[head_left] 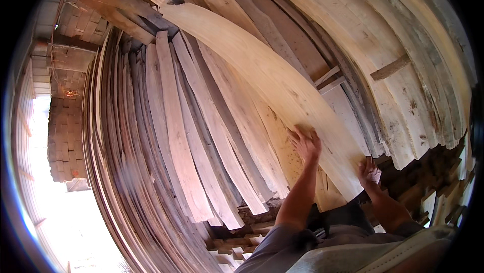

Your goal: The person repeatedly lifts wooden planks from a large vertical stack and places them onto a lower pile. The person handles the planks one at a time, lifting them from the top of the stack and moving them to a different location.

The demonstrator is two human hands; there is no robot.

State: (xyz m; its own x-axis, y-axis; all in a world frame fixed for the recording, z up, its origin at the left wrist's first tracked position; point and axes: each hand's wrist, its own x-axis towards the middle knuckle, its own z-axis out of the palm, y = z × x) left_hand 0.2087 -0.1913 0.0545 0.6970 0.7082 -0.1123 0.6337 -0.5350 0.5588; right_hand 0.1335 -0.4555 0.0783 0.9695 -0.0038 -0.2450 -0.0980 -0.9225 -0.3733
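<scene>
A long, wide, pale wooden plank (272, 74) slants across the middle, its far end high at the upper left and its near end low in front of my body. My left hand (306, 144) is at the plank's left edge, with some fingers on its pale face. At the right edge, lower down, my right hand (369, 172) has its fingers curled round the wood. Parts of the fingers on both hands are hidden behind the edges.
Several narrower boards (184, 172) lean in a row on the left, beside a dense stack of upright boards (126, 172). Wide pale slabs (388, 71) stand at the right. Cut wood pieces (237, 255) lie low down. A brick wall (68, 137) borders a bright opening at far left.
</scene>
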